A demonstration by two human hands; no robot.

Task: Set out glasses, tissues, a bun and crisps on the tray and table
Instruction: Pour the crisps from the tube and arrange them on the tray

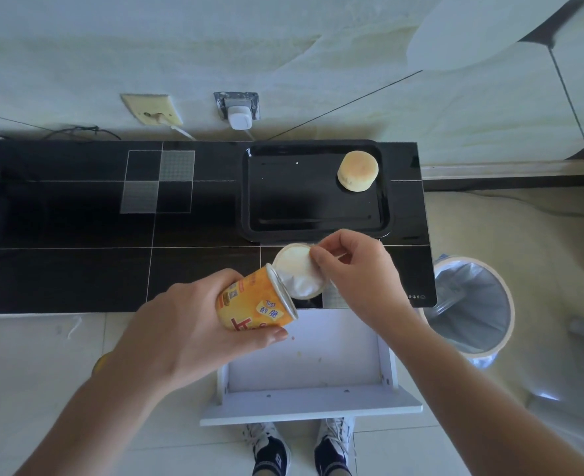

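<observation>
The left hand (194, 324) is nearest to the camera; it is wrapped around an orange crisps can (254, 302), which is tilted with its open end toward the far right. The right hand (356, 269) pinches with thumb and fingertips the edge of the white foil seal (297, 273), which is partly peeled up but still joined to the can rim. Both hands are above the near edge of the black table (78, 235), over an open white drawer (318, 365). On the far right part of the table lies a black tray (283, 197), and a round bun (358, 171) sits in the tray's far right corner. Beside the right edge of the table, on the floor, stands a waste bin (472, 307) with a plastic liner. Two shoes (301, 448) are visible under the drawer.
</observation>
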